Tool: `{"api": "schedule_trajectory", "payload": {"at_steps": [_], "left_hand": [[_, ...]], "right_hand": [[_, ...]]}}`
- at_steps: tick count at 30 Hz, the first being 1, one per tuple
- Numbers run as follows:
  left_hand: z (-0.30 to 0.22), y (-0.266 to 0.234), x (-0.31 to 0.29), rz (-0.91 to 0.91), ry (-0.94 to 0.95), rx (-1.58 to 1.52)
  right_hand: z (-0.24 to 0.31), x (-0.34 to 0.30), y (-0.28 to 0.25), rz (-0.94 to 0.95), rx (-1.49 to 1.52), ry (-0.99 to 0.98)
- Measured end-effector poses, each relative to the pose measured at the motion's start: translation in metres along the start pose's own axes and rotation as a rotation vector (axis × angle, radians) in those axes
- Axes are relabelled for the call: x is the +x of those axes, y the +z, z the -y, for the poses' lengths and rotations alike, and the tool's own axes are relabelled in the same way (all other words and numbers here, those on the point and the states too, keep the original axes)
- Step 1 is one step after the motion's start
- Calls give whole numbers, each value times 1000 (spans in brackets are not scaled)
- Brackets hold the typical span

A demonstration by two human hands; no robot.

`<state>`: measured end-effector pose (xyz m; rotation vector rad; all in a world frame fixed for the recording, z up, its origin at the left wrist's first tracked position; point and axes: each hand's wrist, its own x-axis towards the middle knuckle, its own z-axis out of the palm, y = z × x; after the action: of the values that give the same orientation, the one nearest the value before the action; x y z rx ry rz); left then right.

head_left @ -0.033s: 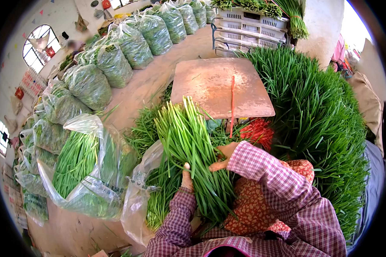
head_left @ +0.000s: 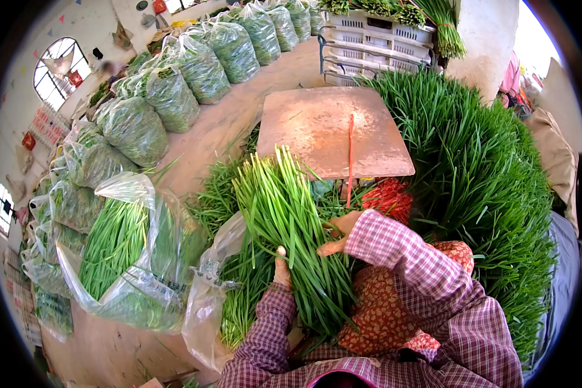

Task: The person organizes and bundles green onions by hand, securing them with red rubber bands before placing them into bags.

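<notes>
A loose, thick bunch of garlic chives lies in front of me, pale stem ends pointing away and dark leaves toward my lap. My left hand grips it from the left with the thumb up along its side; the other fingers are hidden under the leaves. At its right edge, my right hand holds the leaves, thumb on top and fingertips partly tucked among them. A clear plastic bag with more chives stands against my left forearm.
Beyond the bunch is a low square board with a red tie strip on it. Red ties lie in a heap beside it. A large pile of chives fills the right. Filled bags line the left; stacked crates stand behind.
My right hand has shifted very slightly to the right. Otherwise the bunch and my left hand look the same.
</notes>
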<state>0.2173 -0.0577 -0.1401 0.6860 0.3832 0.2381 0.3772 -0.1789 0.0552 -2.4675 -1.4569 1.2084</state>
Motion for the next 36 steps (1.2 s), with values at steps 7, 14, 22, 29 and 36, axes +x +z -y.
{"api": "schedule_trajectory", "payload": {"at_steps": [7,14,22,29,36], "left_hand": [[-1,3,2,94,4,-143],[0,3,7,190,55,-24],[24,-46,19,-3,53,8],[38,-57,28,76,50,-215],[34,-63,28,348,9,-413]], "right_hand": [[-40,11,-44,-156,522,-162],[-33,87,-58,-462,713,64],[-9,102,-64,-414,332,114],[-12,107,-68,-527,483,117],[-8,147,-101,-786,472,-60]]}}
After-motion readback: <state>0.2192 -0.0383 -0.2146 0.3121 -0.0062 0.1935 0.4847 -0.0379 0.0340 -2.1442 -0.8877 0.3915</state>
